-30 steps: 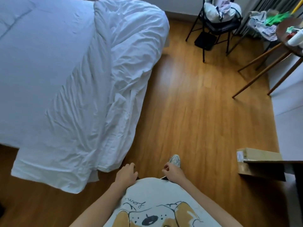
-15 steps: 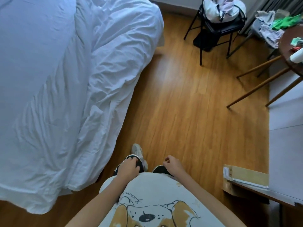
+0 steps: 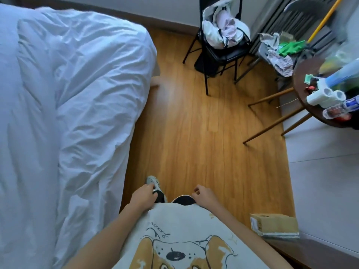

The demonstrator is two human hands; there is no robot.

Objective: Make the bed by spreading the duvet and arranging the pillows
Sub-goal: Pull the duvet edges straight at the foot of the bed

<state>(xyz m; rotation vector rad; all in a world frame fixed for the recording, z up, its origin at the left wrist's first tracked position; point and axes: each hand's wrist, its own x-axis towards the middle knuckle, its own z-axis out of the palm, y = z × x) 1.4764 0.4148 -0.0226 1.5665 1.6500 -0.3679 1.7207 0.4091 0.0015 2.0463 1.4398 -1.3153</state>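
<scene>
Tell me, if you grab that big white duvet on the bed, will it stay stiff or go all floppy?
Probably floppy: the duvet is wrinkled and droops over the bed's edge. It looks puffy, so likely light for its size, yet bulky for the two hands.

Colours and patterns beside the bed.
White crumpled cotton duvet (image 3: 81, 105); honey-brown wood-plank floor (image 3: 204, 136); cream T-shirt with tan-and-white dog print (image 3: 180, 239); black folding metal chair (image 3: 223, 55).

— Where does the duvet (image 3: 81, 105) lie?
— It fills the left of the frame, draped over the bed's edge beside the floor (image 3: 204, 136), which runs up the middle.
— And on the right?
— A chair (image 3: 221, 53) at upper centre with a bundle on its seat, a round table (image 3: 310, 105) at the right edge, and a box (image 3: 274, 224) at lower right.
</scene>
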